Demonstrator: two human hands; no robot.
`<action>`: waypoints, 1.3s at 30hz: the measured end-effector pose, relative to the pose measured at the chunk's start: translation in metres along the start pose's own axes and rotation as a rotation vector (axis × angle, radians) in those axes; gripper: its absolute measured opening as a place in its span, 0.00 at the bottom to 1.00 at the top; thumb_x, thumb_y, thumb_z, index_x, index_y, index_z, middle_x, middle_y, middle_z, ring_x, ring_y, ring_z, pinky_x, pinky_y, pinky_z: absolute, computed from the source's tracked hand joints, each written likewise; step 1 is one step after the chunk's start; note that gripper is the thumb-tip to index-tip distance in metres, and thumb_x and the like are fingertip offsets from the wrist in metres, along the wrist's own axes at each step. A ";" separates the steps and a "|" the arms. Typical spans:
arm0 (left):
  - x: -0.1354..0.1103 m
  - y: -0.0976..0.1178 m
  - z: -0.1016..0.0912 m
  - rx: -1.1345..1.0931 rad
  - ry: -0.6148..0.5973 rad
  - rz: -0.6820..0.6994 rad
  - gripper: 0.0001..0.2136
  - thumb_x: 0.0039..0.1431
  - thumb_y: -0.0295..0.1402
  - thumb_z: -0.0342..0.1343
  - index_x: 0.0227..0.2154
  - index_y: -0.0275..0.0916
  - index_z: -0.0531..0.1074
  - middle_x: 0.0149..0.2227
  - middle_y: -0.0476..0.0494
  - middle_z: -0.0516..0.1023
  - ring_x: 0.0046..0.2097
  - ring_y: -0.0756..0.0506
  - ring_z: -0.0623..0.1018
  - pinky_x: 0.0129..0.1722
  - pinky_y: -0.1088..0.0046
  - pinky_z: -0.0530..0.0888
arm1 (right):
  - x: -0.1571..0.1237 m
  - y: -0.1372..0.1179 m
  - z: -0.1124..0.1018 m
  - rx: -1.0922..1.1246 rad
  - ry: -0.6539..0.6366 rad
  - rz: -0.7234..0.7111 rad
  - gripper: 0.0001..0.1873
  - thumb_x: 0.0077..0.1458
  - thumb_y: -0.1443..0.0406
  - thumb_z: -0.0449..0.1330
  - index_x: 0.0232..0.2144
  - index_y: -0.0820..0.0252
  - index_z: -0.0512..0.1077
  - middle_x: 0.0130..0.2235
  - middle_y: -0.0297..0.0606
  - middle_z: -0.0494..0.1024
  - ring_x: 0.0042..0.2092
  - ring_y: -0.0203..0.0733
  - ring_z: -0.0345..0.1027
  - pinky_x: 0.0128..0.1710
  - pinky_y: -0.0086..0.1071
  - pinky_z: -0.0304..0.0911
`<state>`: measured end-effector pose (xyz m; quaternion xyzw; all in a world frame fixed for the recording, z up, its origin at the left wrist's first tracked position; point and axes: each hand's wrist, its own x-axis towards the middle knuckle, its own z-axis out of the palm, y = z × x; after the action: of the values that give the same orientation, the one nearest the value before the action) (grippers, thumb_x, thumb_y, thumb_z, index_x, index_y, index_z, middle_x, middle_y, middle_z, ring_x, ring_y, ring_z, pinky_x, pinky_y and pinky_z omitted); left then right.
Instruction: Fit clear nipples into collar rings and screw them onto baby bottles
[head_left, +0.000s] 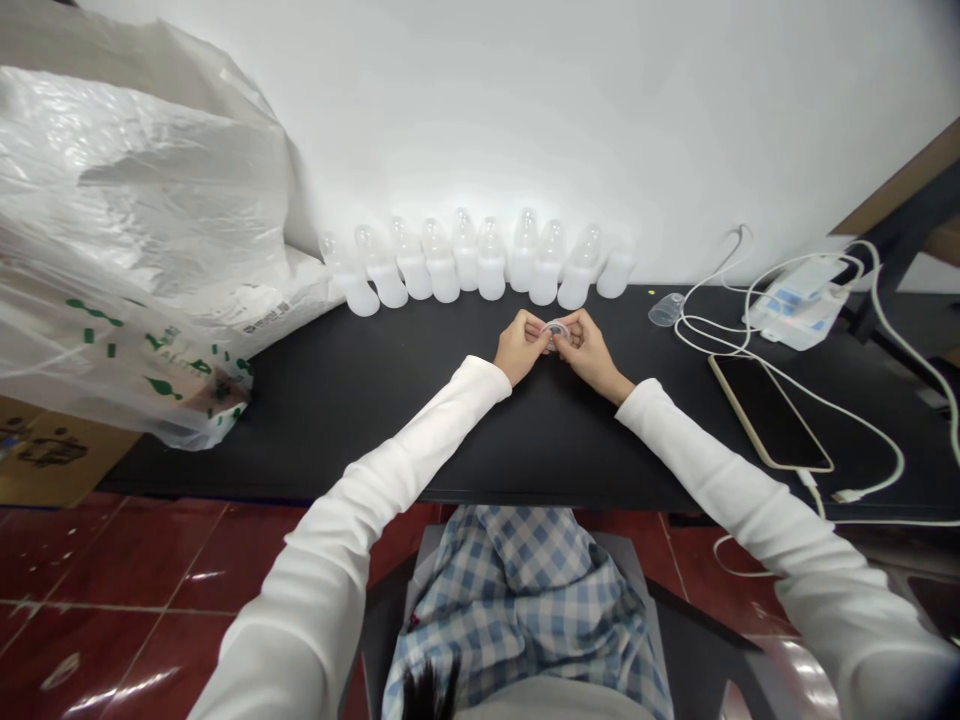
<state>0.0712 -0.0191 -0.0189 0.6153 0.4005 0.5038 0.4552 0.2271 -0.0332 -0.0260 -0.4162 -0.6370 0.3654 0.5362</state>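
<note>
Over the middle of the black table, my left hand (523, 345) and my right hand (589, 352) meet, fingers and thumbs pinching the edges of a small whitish ring (555, 328). It looks like a baby bottle's collar, with a darker centre partly covered by my thumbs. Just beyond my hands stands a row of several white baby bottles (491, 275), most under clear domed caps. The rightmost bottle (615, 275) has no clear dome that I can make out. To the right, a loose clear cap (666, 309) lies on its side on the table.
Large white plastic bags (142, 170) bulge over the table's left end, above a cardboard box (60, 450). On the right lie a phone (772, 412), looping white cables (832, 392) and a white power strip (799, 310). A white wall backs the black table (360, 400).
</note>
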 end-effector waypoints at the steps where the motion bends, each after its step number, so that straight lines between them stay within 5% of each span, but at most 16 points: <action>1: 0.000 0.001 0.000 -0.010 0.004 0.002 0.11 0.58 0.28 0.66 0.32 0.39 0.67 0.30 0.52 0.76 0.28 0.52 0.79 0.31 0.75 0.78 | 0.000 0.000 0.000 0.002 0.002 0.004 0.31 0.49 0.38 0.67 0.37 0.53 0.64 0.31 0.31 0.73 0.30 0.35 0.67 0.28 0.30 0.65; 12: 0.001 0.006 0.001 -0.147 0.060 -0.065 0.09 0.60 0.25 0.65 0.31 0.38 0.68 0.29 0.53 0.74 0.29 0.54 0.77 0.34 0.77 0.75 | 0.000 -0.007 -0.002 0.081 -0.083 0.050 0.30 0.52 0.39 0.67 0.41 0.54 0.66 0.30 0.29 0.74 0.27 0.32 0.66 0.27 0.29 0.67; 21: 0.001 0.006 -0.001 -0.254 0.015 0.008 0.14 0.58 0.38 0.69 0.33 0.39 0.68 0.33 0.50 0.76 0.37 0.51 0.77 0.43 0.74 0.76 | -0.003 -0.020 0.001 0.035 -0.023 -0.001 0.29 0.55 0.38 0.63 0.42 0.54 0.70 0.32 0.32 0.73 0.29 0.35 0.66 0.31 0.32 0.69; 39: -0.004 0.011 -0.003 -0.231 -0.030 0.134 0.18 0.54 0.48 0.70 0.34 0.40 0.73 0.32 0.49 0.76 0.34 0.51 0.77 0.38 0.73 0.77 | -0.004 -0.027 0.003 0.041 0.015 0.003 0.31 0.49 0.36 0.66 0.37 0.52 0.65 0.29 0.31 0.72 0.29 0.37 0.67 0.26 0.31 0.64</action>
<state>0.0677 -0.0257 -0.0093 0.5918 0.2909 0.5664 0.4943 0.2205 -0.0470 -0.0034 -0.4088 -0.6249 0.3757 0.5489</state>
